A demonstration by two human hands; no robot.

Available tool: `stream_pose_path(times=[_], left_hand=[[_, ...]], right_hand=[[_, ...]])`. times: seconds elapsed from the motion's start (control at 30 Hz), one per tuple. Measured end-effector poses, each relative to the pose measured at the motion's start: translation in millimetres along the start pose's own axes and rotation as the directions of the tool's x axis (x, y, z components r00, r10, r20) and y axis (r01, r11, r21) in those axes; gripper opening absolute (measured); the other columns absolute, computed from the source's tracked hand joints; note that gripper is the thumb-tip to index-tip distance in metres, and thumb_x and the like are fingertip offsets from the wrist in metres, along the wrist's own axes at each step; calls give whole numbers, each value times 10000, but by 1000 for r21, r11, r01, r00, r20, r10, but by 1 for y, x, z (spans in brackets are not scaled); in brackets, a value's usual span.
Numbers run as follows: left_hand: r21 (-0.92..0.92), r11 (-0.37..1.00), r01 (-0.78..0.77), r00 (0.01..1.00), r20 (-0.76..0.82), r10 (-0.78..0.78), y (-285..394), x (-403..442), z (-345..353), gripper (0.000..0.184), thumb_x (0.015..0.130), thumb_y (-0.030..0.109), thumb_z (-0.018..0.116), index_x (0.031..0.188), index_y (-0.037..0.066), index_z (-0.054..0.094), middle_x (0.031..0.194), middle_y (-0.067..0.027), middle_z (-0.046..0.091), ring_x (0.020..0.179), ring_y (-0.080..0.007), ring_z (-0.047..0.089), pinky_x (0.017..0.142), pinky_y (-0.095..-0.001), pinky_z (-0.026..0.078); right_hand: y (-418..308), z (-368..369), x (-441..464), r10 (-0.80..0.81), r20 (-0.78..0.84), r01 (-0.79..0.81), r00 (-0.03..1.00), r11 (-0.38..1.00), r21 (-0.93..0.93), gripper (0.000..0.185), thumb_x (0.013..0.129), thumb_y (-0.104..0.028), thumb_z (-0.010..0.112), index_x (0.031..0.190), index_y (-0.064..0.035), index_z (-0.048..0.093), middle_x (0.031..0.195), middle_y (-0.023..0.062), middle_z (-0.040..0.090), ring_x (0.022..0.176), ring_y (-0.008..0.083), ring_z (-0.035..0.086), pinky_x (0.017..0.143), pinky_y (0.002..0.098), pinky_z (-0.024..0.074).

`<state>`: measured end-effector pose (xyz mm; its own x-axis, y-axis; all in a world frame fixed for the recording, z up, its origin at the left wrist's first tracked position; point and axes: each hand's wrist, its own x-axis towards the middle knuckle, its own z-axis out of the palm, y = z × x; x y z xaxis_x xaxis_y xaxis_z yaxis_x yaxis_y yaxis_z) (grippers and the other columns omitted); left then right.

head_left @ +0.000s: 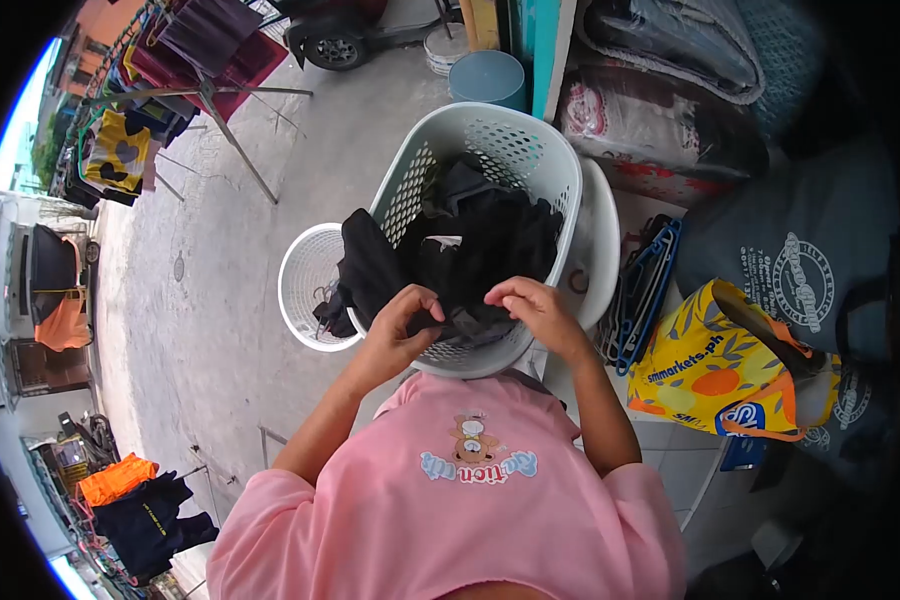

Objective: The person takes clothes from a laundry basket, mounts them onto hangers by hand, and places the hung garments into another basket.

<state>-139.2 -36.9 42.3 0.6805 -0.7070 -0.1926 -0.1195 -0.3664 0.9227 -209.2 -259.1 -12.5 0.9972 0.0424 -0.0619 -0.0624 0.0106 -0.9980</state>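
two hands over a basket of dark clothes

head view. dark clothes (500, 235) heaped in a pale, perforated laundry basket (545, 150); part of the heap hangs over its left rim. left hand (400, 325): at the near left of the basket, fingers curled, thumb bent toward them; cannot tell whether cloth is pinched. right hand (538, 310): over the near right, fingers bent inward, tips near the dark cloth; contact and grip cannot be told. hands apart from each other.

surroundings: small white basket (300, 285) just left of the large one; blue hangers (652, 290) to the right, near a yellow bag (710, 365). drying rack (210, 95) with hung laundry, upper left. blue bucket (487, 80) beyond the laundry basket.
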Motion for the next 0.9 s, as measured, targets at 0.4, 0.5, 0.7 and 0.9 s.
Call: stream_pose_path(times=[0.4,0.5,0.7,0.9], left_hand=[[170,918,-357,921,228,316,0,42,-13,200,742,13,569,936,65,558,1040,-88,543,930,-233,563,765,-326,467],[154,837,-526,553,809,199,-3,83,-13,137,746,97,561,863,90,631,1197,-80,505,1181,-250,409,1015,-389,259],[205,598,-775,285,958,41,1,94,-8,492,754,241,574,1205,54,508,1301,-122,433,1277,-264,307,1062,-414,202],[287,684,-670,551,810,200,53,97,-38,439,722,141,613,1150,69,548,1271,-120,457,1219,-257,382,1013,-359,277]], right_hand=[[7,91,-10,142,-3,-129,990,906,403,204,791,-62,545,986,-58,487,967,17,520,906,152,531,817,281,410],[-49,88,-10,35,339,20,940,987,-159,118,786,-52,500,899,-39,534,853,79,580,833,192,576,763,305,443],[-131,66,-1,-22,324,173,946,879,-444,94,801,-111,533,883,-72,559,825,93,620,761,257,614,677,353,474],[-210,71,34,-299,477,557,827,559,-615,124,767,-133,583,886,-101,576,703,90,611,648,275,610,590,368,483]])
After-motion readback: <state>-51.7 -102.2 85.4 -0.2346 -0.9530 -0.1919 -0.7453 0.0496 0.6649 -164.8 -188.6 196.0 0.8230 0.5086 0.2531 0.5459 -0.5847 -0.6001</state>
